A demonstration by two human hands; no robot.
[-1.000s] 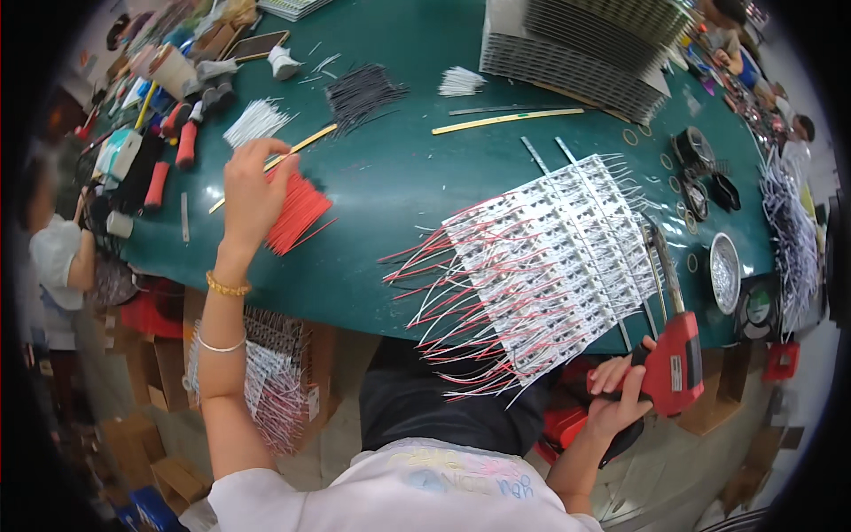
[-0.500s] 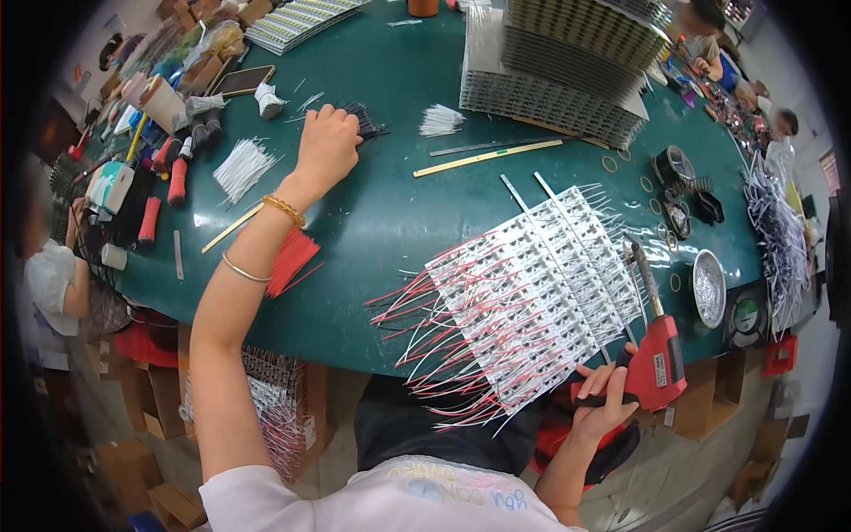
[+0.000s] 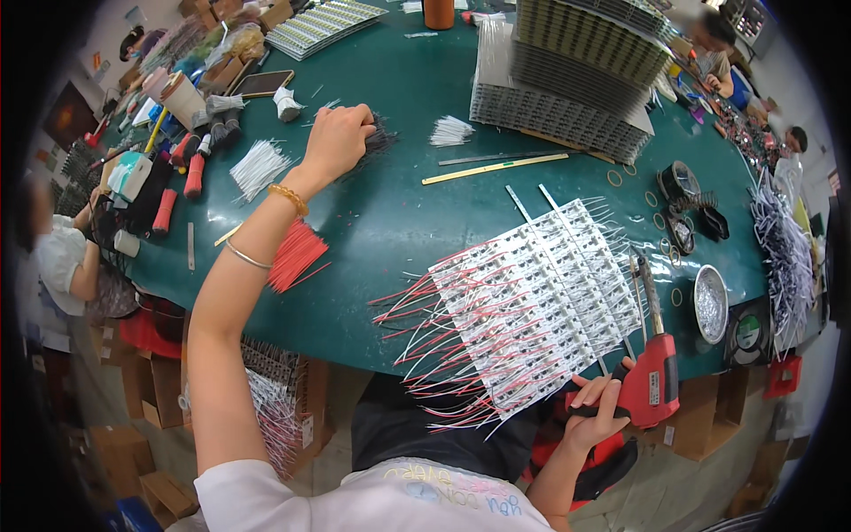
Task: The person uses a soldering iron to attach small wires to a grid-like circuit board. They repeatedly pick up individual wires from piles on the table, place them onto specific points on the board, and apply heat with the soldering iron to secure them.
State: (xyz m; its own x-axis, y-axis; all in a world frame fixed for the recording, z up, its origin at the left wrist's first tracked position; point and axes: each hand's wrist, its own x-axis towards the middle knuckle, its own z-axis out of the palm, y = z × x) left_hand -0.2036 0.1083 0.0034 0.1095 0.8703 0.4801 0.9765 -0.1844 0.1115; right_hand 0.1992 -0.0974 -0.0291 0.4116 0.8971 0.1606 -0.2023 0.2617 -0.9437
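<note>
At the far left-centre of the table, my left hand (image 3: 339,142) reaches over a small pile of black wires (image 3: 381,137). Its fingers are bent and closed down on the pile's near side, with the fingertips hidden. My right hand (image 3: 599,415) grips the handle of a red and black soldering gun (image 3: 650,386), whose metal tip points up and away. Just left of that tip lies a white panel of small circuit boards (image 3: 523,310). Red and white wires hang from its left side, and two metal strips (image 3: 567,232) lie across it.
Bundles of white wires (image 3: 259,168) and red wires (image 3: 295,255) lie near my left forearm. Stacked panels (image 3: 567,115) stand at the back. A yellow ruler (image 3: 495,168) lies before them. At right are a metal bowl (image 3: 710,304) and a solder spool (image 3: 677,181). Other people sit around the table.
My left hand stays at the black wires, its fingers now lower and more hidden. The right hand and soldering gun have shifted slightly left in view. The whole scene has shifted a little.
</note>
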